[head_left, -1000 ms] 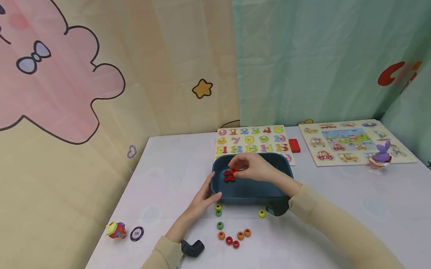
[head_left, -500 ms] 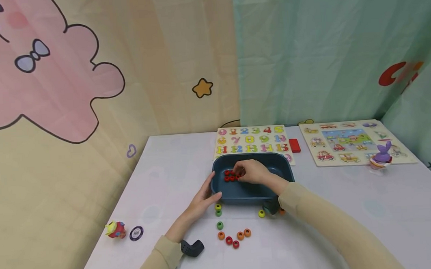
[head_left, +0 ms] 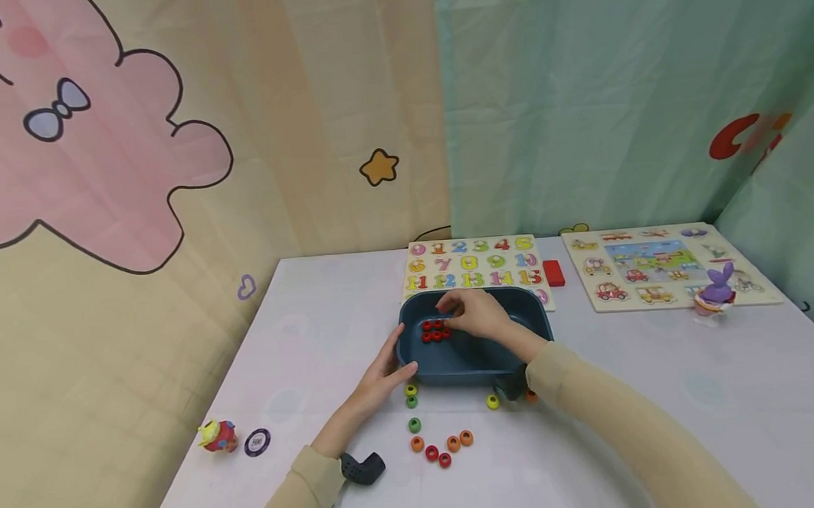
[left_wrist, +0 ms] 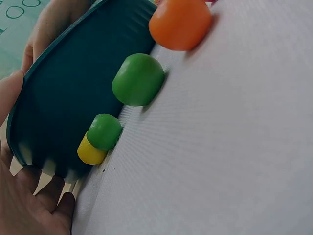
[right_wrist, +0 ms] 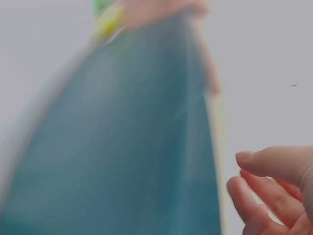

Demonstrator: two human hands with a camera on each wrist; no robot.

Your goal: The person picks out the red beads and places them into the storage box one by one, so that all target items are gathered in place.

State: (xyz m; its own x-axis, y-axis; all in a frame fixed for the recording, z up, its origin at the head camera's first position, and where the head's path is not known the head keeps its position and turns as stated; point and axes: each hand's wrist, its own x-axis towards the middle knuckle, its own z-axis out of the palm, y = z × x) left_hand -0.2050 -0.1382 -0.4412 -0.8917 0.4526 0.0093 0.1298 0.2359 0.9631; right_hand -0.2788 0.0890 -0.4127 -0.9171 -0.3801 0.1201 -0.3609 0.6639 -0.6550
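Observation:
My left hand (head_left: 384, 374) holds the left end of a dark blue tray (head_left: 448, 378), thumb at its front and fingers along its side. In the left wrist view its fingers (left_wrist: 49, 193) bend against the tray wall. Several red beads (head_left: 437, 336) lie in short rows inside the tray on the left. My right hand (head_left: 478, 313) hovers over the tray just right of these beads. In the right wrist view its thumb (right_wrist: 269, 160) and fingertips stand apart, with nothing between them.
In front of the tray lie yellow (head_left: 493, 402), green (head_left: 414, 425), orange (head_left: 417, 443) and red beads (head_left: 432, 453). Behind it are a number puzzle board (head_left: 473, 262), a red block (head_left: 553, 273) and a vehicle puzzle (head_left: 611, 266). A small toy figure (head_left: 218, 436) and round chip (head_left: 257, 442) sit left.
My right hand has moved right along the red beads, dipped, then lifted slightly. Another red bead now shows at the right end of the near row. The left hand stays put.

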